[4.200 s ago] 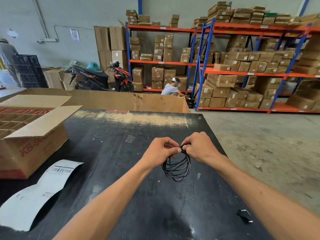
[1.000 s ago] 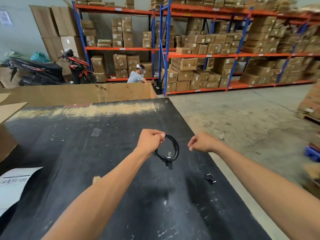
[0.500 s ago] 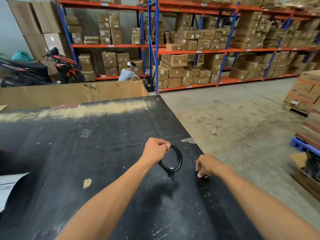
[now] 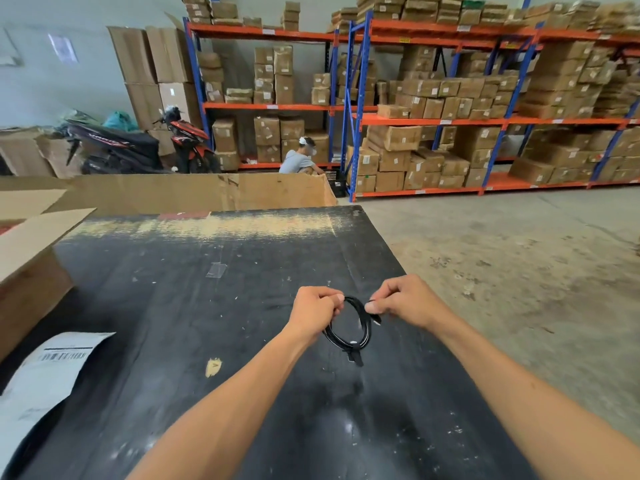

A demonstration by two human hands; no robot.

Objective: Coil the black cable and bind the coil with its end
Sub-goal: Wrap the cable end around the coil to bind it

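Note:
A small black cable coil [image 4: 349, 336] hangs above the black table [image 4: 194, 306], with a bound spot and a short stub at its bottom. My left hand [image 4: 317, 311] pinches the coil's top left. My right hand [image 4: 403, 299] pinches a small dark piece at the coil's top right, touching the loop; I cannot tell whether it is the cable's end or a separate clip. Both hands are over the table's right half.
An open cardboard box [image 4: 31, 271] stands at the table's left, with a white printed sheet [image 4: 45, 375] near the front left. A large cardboard bin [image 4: 194, 192] sits behind the table. The table's right edge borders the concrete floor [image 4: 519, 271]. A person crouches by the far shelves [image 4: 450, 116].
My right hand left the table surface at the right, where it touched a small dark piece, and came back up to the coil's top. The view swung back left.

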